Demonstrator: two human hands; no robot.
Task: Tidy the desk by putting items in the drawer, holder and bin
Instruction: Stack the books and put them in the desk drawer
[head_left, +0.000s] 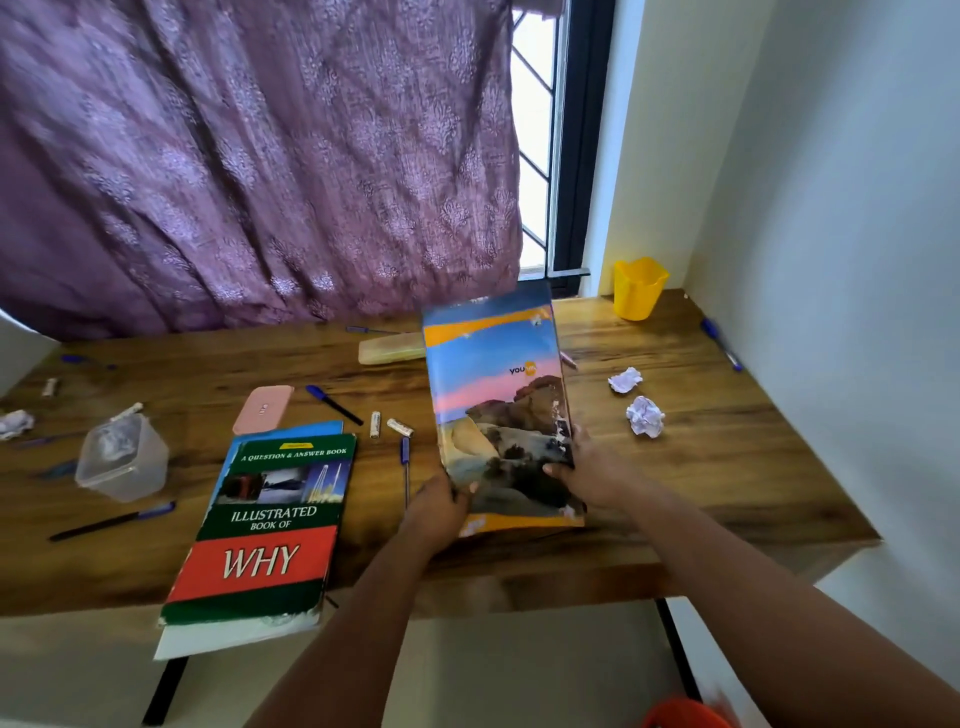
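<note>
Head view
Room: a wooden desk (701, 467) stands under a window with a purple curtain (249, 156), in a corner of white walls.
Item in hand: a notebook with a landscape cover (493, 395) is tilted up off the desk, near edge low, far edge raised.
Left hand (439, 506): grips the near left corner of the notebook, thumb on the cover.
Right hand (589, 467): grips the right edge of the notebook, fingers curled onto the cover.
Holder: a yellow cup (638, 288) stands at the far right corner; nothing shows above its rim.
Bin: an orange rim (685, 714) shows at the bottom edge, below the desk; judged to be the bin, contents not visible.
Drawer: not in view.
Pens left out: one by the right wall (721, 344), one beside the pink case (332, 404), one at the near left (111, 520), one just left of the notebook (405, 462); others at the far left are blurred.
Paper left out: two crumpled balls (644, 415) right of the notebook, one at the far left edge (15, 423).
Other items left out: "WHY" book (260, 535) overhanging the near edge, on top of another book; two batteries (387, 425); clear plastic box (122, 457); pink case (262, 409); pale case (392, 349) behind the notebook.
Progress: judged early. Nearly everything lies loose on the desk; the notebook is the step in hand.
Remaining: books to the drawer, pens to the cup, paper balls to the bin, as judged from the task.
</note>
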